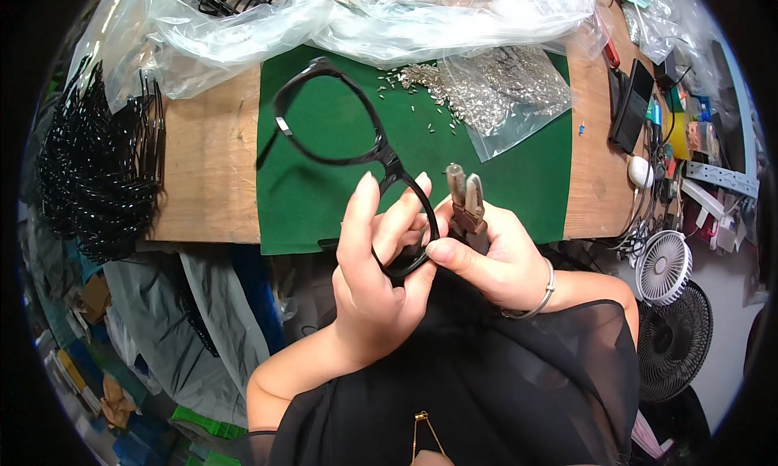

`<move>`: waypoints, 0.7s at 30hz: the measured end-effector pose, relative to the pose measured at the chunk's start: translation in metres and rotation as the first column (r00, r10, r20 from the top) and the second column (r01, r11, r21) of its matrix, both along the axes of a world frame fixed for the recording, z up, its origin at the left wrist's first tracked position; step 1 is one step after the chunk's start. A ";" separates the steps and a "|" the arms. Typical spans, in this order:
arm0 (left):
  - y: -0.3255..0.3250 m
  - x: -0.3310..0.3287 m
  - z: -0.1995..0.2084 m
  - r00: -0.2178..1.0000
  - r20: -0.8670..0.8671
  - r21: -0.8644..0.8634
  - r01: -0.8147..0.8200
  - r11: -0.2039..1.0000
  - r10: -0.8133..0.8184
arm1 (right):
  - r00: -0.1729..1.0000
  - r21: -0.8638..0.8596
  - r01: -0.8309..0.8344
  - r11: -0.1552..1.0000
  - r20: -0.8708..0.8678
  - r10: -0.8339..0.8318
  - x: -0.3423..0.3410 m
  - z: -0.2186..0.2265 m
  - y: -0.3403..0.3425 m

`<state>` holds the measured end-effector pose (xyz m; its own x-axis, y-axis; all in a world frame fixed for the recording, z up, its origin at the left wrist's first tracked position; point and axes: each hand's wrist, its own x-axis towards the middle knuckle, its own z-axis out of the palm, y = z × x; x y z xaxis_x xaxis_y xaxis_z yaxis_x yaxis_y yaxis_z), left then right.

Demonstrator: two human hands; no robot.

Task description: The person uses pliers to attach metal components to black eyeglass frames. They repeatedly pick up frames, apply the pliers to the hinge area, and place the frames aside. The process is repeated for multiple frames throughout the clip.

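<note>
A black eyeglass frame [390, 164] is tilted over the green mat [324, 211], one rim up at the far left and the other down between my hands. My left hand [365, 284] is closed on the lower rim, with its index finger raised alongside. My right hand [506, 255] is wrapped round a pair of worn metal pliers [468, 207], whose jaws point away from me. The right thumb also touches the lower rim's edge. Beyond the hands, small silvery metal pieces [502, 93] fill a clear plastic bag, and some lie spilled beside it.
Clear plastic sheeting [389, 24] lies across the table's back. A bundle of glossy black strands [101, 174] hangs over the left edge. At the right are a phone [632, 107], cables, a small white fan [664, 267] and a larger black fan [673, 344].
</note>
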<state>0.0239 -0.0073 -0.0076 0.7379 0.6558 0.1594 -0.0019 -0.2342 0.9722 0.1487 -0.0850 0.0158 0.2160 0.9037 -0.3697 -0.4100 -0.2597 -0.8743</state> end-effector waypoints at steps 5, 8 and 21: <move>0.012 -0.007 0.012 0.993 0.022 -0.320 0.116 0.940 -0.115 | 0.985 -0.045 -0.103 0.994 -0.142 0.095 0.006 0.005 0.005; 0.013 -0.012 0.013 0.992 0.034 -0.370 0.123 0.921 -0.119 | 0.970 -0.071 -0.242 0.968 0.019 0.244 0.018 0.006 -0.004; 0.017 -0.008 0.020 0.978 0.074 -0.462 0.206 0.862 -0.194 | 0.494 -0.288 -0.539 0.792 0.653 0.574 0.029 0.011 -0.005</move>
<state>0.0158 0.0101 0.0121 0.8609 0.4973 -0.1076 -0.0253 0.2530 0.9671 0.1781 -0.0902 0.0269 -0.1277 0.9170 -0.3779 0.5341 -0.2574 -0.8053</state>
